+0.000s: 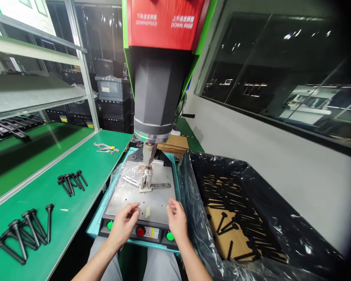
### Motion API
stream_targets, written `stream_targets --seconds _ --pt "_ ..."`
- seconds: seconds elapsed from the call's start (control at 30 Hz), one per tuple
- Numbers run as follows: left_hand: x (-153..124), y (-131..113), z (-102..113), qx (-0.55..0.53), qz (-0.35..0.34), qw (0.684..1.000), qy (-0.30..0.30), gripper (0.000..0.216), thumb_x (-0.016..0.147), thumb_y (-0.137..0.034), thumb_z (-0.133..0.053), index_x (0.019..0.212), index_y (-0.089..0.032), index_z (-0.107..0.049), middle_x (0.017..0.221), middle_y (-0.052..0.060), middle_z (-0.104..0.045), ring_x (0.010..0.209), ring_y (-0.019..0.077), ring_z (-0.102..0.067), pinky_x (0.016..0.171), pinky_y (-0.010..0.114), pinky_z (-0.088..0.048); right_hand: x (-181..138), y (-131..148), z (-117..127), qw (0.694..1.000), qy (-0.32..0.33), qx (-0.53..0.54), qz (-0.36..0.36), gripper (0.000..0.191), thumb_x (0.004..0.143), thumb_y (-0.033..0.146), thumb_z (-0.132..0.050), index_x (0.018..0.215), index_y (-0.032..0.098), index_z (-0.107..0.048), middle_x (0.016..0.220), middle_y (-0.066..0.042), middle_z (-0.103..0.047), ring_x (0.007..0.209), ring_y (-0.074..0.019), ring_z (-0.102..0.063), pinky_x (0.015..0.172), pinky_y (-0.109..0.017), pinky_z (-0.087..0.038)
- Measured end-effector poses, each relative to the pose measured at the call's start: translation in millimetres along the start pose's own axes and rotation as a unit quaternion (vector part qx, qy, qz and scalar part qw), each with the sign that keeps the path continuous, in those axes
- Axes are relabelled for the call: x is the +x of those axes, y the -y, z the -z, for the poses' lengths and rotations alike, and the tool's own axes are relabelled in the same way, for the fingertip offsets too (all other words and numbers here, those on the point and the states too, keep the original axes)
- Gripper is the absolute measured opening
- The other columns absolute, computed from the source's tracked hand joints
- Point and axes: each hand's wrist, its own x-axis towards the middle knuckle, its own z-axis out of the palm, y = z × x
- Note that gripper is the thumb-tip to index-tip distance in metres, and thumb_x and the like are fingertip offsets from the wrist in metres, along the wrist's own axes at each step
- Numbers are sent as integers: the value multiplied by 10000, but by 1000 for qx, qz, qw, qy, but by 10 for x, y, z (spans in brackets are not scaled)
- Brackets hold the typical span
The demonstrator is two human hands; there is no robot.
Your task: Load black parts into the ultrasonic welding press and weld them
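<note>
My left hand (123,224) hovers over the front of a press machine's metal base plate (128,199), fingers loosely curled, holding nothing. My right hand (177,219) hovers a little to the right of it, fingers apart and empty. Between and below them sit a red button (140,232) and two green buttons (170,236) (109,225). The machine's grey head (158,93) has its tip (148,171) down on a small part in a fixture (146,183) at the plate's middle.
Black long-shafted parts lie in groups on the green bench at left (23,234) (71,181). A cardboard box lined with black plastic (236,218) at right holds several more. Tools (107,147) lie further back. Shelving (32,93) stands at left.
</note>
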Motion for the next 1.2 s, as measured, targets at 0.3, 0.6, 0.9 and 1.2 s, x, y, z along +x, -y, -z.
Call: stream_targets --seconds 0.3,0.6,0.9,1.2 --pt "-508 1094 856 189 105 948 -235 642 734 -572 -649 1204 -137 -603 1230 155 -606 1122 333 -611 955 474 -510 -888 -978 416 973 33 -224 -49 894 866 735 -426 1495 107 -334 1373 -246 -472 1283 -429 -467 1010 -546 -422" --pt "-377 1395 911 195 142 955 -173 651 690 -652 -642 1140 -182 -618 1173 123 -671 1106 348 -633 973 486 -495 -831 -1065 349 975 21 -201 -91 874 848 711 -441 1455 83 -381 1314 -233 -516 1259 -430 -486 1013 -534 -425" --pt "-406 1370 936 96 156 971 -156 775 625 -663 -707 1204 -160 -593 1276 142 -643 1221 355 -586 1091 489 -428 -884 -1179 407 986 50 -132 -93 810 868 654 -477 1494 153 -357 1446 -188 -445 1360 -360 -417 1073 -484 -406" --pt "-500 1419 893 62 173 971 -155 861 640 -665 -686 1312 -150 -533 1412 158 -550 1324 339 -505 1156 475 -365 -920 -1287 401 988 33 -108 -101 841 822 660 -543 1494 182 -377 1479 -176 -432 1376 -364 -398 1050 -511 -435"
